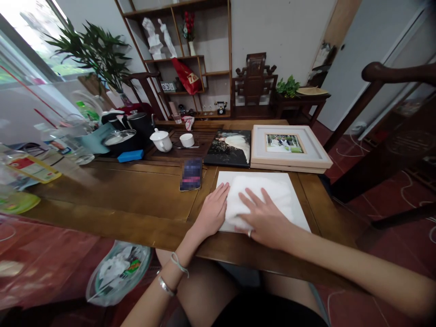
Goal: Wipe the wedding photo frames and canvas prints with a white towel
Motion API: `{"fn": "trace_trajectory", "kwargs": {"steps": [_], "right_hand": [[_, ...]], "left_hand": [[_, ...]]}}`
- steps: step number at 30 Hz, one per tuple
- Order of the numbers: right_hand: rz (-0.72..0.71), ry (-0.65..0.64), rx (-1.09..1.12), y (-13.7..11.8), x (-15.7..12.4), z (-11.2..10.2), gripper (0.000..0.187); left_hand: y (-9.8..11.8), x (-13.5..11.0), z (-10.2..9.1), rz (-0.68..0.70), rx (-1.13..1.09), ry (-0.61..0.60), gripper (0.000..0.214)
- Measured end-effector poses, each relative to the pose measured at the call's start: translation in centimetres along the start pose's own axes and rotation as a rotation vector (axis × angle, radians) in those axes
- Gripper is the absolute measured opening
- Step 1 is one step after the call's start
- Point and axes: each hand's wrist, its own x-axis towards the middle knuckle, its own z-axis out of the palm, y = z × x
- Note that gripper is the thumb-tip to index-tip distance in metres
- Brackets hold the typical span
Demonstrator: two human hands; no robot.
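On the wooden table (143, 190) in front of me lies a flat white panel (297, 213). A folded white cloth (238, 181) covers most of its middle. My right hand (264, 215), with a ring on one finger, rests flat on the cloth, fingers spread. At the panel's left edge my left hand (213, 209) lies flat with its fingers stretched out, its fingertips beside the cloth. The underside of both palms is hidden. A phone (190, 175) lies to the left of my left hand.
Behind the panel are a dark photo panel (228, 147) and a framed photo (289, 147). A white teapot (161, 140), a white cup (186, 140) and a blue block (131, 156) stand further left. Below the table edge is a lined waste bin (145, 263). A wooden chair (391, 136) stands right.
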Motion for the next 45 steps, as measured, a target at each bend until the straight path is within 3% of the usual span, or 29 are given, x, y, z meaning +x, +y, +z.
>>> {"fn": "trace_trajectory", "kwargs": {"steps": [3,6,12,15,18,22,25,28,33,36,39,45], "right_hand": [[0.057,0.018,-0.054,2.9,2.7,0.1,0.04],[0.025,0.028,-0.074,3.6,3.5,0.3,0.04],[-0.141,0.052,0.011,-1.0,-1.9,0.9,0.03],[-0.189,0.045,0.071,-1.8,-3.7,0.7,0.025],[-0.157,-0.005,0.109,0.4,-2.7,0.2,0.024],[-0.065,0.008,0.123,5.1,0.6,-0.1,0.04],[-0.019,0.016,0.145,6.6,1.7,-0.2,0.051],[-0.038,-0.038,0.147,4.8,0.5,-0.1,0.052],[-0.081,-0.109,0.196,-1.3,-4.3,0.0,0.044],[-0.086,-0.127,0.225,-2.5,-5.5,-0.3,0.041],[-0.057,-0.129,0.252,-0.6,-4.0,-0.6,0.049],[0.043,0.015,0.225,5.8,2.1,-0.1,0.053]], "left_hand": [[0.2,0.1,-0.1,-0.016,-0.002,0.005,0.047],[0.2,0.1,-0.1,-0.025,-0.004,0.014,0.046],[0.1,0.1,-0.1,-0.011,0.021,-0.006,0.047],[0.0,0.1,0.0,-0.017,0.03,-0.006,0.047],[0.1,0.1,0.0,-0.016,0.028,0.0,0.047],[0.1,0.1,0.0,-0.015,0.022,-0.001,0.048],[0.1,0.0,0.0,0.002,0.017,0.014,0.047],[0.0,0.1,0.1,-0.006,0.019,0.011,0.048],[0.1,0.1,0.1,-0.026,0.027,-0.013,0.048],[0.0,0.0,0.2,-0.009,0.028,0.002,0.048],[-0.1,0.0,0.3,0.001,0.023,0.013,0.048],[-0.1,0.1,0.3,-0.003,0.021,0.019,0.048]]}}
